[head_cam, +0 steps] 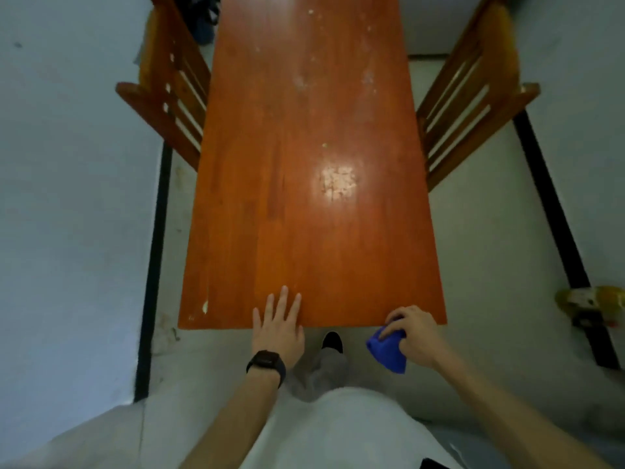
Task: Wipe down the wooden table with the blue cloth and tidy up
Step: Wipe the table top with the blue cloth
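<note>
- Wooden table (304, 198): long orange top, bare apart from pale smudges and specks toward its middle and far end, plus a bright glare patch near the middle.
- Left hand (278, 328): flat and open, fingers spread, palm down on the table's near edge; holds nothing. Dark watch (266, 363) on that wrist.
- Right hand (414, 335): fingers curled tight round the blue cloth (387, 350), at the table's near right corner.
- Blue cloth: bunched, hanging just off the table's near edge, below the hand; whether it touches the wood cannot be told.
- Wooden chairs: one at the table's left side (169, 96), one at its right side (473, 106), both tucked close.
- Dark shoe (333, 340) on the floor just under the table's near edge.
</note>
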`<state>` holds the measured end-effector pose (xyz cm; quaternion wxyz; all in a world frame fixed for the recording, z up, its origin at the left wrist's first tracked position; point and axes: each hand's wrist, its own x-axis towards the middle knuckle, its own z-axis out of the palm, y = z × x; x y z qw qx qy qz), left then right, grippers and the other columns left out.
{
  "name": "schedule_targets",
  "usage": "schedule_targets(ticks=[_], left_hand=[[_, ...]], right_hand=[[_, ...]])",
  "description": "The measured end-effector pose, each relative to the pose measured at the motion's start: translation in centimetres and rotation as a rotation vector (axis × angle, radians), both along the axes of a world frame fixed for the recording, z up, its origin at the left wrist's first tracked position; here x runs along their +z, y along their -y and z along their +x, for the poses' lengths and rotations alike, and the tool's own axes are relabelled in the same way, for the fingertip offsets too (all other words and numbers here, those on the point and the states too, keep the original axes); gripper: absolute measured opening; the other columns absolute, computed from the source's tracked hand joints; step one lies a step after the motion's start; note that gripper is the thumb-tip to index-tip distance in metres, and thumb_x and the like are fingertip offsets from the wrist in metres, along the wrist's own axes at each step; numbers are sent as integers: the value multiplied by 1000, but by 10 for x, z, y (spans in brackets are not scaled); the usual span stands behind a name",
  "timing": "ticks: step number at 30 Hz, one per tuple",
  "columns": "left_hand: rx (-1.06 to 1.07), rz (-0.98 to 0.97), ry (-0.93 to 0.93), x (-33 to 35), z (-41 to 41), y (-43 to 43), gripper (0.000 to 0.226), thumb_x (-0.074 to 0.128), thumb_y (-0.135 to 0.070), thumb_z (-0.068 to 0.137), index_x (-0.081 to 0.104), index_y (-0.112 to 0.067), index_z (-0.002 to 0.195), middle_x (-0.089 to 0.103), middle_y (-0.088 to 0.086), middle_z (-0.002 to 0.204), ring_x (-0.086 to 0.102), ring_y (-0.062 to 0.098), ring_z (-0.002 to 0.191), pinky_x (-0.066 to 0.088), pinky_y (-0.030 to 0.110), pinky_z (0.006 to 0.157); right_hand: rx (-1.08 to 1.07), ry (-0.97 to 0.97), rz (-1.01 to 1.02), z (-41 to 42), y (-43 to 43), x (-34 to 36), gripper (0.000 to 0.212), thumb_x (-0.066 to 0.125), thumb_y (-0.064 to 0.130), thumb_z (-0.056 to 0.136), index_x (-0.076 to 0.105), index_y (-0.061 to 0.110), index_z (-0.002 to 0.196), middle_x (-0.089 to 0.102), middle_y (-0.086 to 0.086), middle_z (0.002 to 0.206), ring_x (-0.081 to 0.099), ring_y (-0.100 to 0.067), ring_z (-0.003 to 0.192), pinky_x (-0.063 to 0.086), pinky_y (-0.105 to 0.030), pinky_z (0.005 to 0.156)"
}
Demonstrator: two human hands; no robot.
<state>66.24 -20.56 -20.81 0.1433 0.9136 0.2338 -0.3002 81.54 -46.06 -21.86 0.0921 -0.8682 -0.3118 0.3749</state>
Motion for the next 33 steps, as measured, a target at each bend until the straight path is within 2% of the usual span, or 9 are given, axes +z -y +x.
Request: schedule_targets(ticks=[4, 9, 12, 15, 20, 24, 27, 30, 33], left_hand=[[-92, -20, -19, -9, 17, 13, 64, 26, -48, 102, -11, -40, 153, -18, -1, 163, -10, 28, 151, 2, 55, 120], [-106, -15, -91, -15, 17, 7, 64, 27, -53, 101, -13, -47, 150, -21, -7, 162, -11, 24, 151, 2, 60, 118], [-112, -21, -149, -10, 20, 4, 64, 29, -52, 101, -12, -49, 150, -21, -9, 161, -11, 23, 151, 0, 61, 117], [-94, -26, -187, -7, 24, 6, 68, 34, -50, 100, -13, -49, 150, -21, -7, 161, -10, 24, 151, 0, 62, 117], [-55, -45, -172, -9, 27, 12, 66, 30, -52, 100, -14, -49, 149, -24, -8, 160, -13, 24, 150, -1, 62, 116], [-12, -66, -140, -14, 20, 15, 59, 18, -56, 101, -17, -50, 149, -30, -12, 157, -19, 22, 149, -3, 61, 116], [4, -85, -112, -20, 16, 14, 59, 18, -54, 101, -18, -50, 148, -34, -13, 153, -21, 21, 148, -3, 62, 116], [11, -96, -54, -21, 13, 14, 58, 20, -52, 102, -12, -50, 149, -28, -13, 156, -17, 21, 150, -1, 61, 118], [84, -55, 31, -19, 1, 6, 55, 21, -50, 103, -2, -45, 153, -15, -9, 162, -7, 21, 151, 0, 56, 119]], right_hand=[[-575, -67, 263, 33, 34, 11, 54, 45, 1, 55, 77, 27, 88, 64, 3, 100, 62, -27, 105, 40, -16, 85], [-816, 226, 234, 72, 13, -14, 65, 58, 6, 80, 52, 25, 142, 49, -16, 135, 49, -34, 121, 37, -36, 107], [-560, 292, 90, 30, -7, -21, 71, 58, 7, 79, 48, 32, 144, 45, -10, 142, 44, -34, 123, 38, -41, 106], [-84, -29, 149, -12, -25, -19, 65, 56, 7, 80, 55, 38, 137, 48, 2, 138, 43, -23, 124, 37, -39, 107], [-517, 111, 326, 70, -20, -18, 70, 54, 3, 77, 51, 26, 142, 52, -9, 133, 50, -31, 122, 38, -36, 109], [-630, 285, 76, 109, -11, -10, 73, 54, 7, 83, 37, 26, 151, 40, -15, 147, 40, -37, 129, 33, -42, 111], [-256, 366, 101, 36, -23, -16, 74, 58, 12, 76, 44, 29, 147, 46, -13, 143, 47, -41, 118, 44, -47, 95], [248, 86, 263, -21, -43, -25, 67, 58, 17, 78, 49, 33, 142, 54, -6, 137, 52, -34, 112, 49, -44, 90], [-84, -100, 358, 5, -70, -19, 61, 56, 8, 86, 47, 22, 145, 55, -8, 135, 52, -28, 121, 34, -25, 107]])
